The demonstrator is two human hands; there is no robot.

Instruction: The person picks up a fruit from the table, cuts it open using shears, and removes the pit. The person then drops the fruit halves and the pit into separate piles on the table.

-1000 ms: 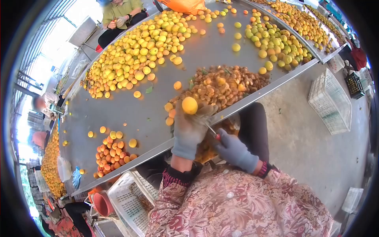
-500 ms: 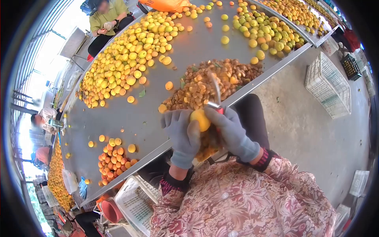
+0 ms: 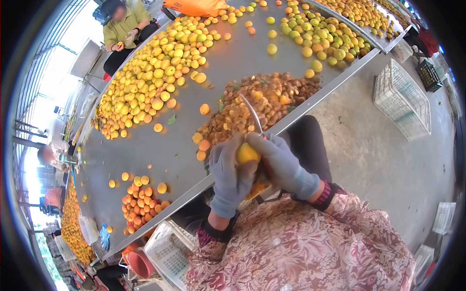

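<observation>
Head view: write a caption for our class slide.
Grey-gloved left hand and right hand hold a round yellow fruit and a curved metal tool.

A grey metal surface (image 3: pixel 189 150) with a raised rim slants from near left to far right. On its far left side spreads a large heap of yellow apricots (image 3: pixel 150 72), with an orange bag (image 3: pixel 196 6) at the far end. Far right sits a looser group of greenish apricots (image 3: pixel 325 36). Along the near right edge lies a pile of brown apricot pits (image 3: pixel 281 94). Near left is a small cluster of deep-orange apricots (image 3: pixel 141 201). Between the heaps lie a green leaf (image 3: pixel 172 119) and scattered single apricots (image 3: pixel 204 109).
</observation>
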